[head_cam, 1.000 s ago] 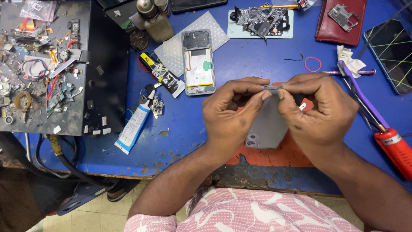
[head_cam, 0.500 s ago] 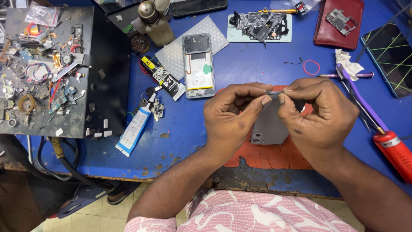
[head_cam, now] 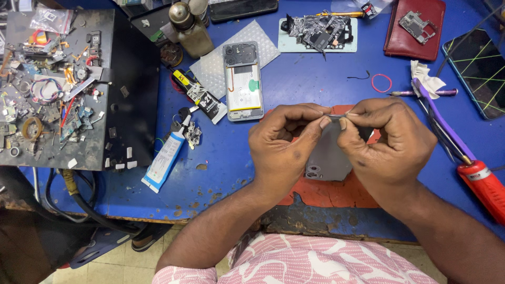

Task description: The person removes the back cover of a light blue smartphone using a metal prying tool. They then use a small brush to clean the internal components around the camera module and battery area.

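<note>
Fingers (head_cam: 325,122) of both hands pinching grey phone back cover (head_cam: 327,158)

Blue table (head_cam: 315,79). Grey phone back (head_cam: 329,158) on red mat (head_cam: 326,192). Maroon wallet (head_cam: 415,31). Purple tweezers (head_cam: 439,118). Red rubber ring (head_cam: 381,82). Pink shirt (head_cam: 315,263), white pattern.

Both hands are up in front of the chest, forearms angling in from below. The left hand (head_cam: 281,150) curls tight, knuckles toward the camera, thumb and forefinger pinched at the top. The right hand (head_cam: 392,144) mirrors it, fingers folded under, its thumb and forefinger tips meeting the left's. The two grips sit fingertip to fingertip, wrists bent inward, bare forearms spread apart.
</note>
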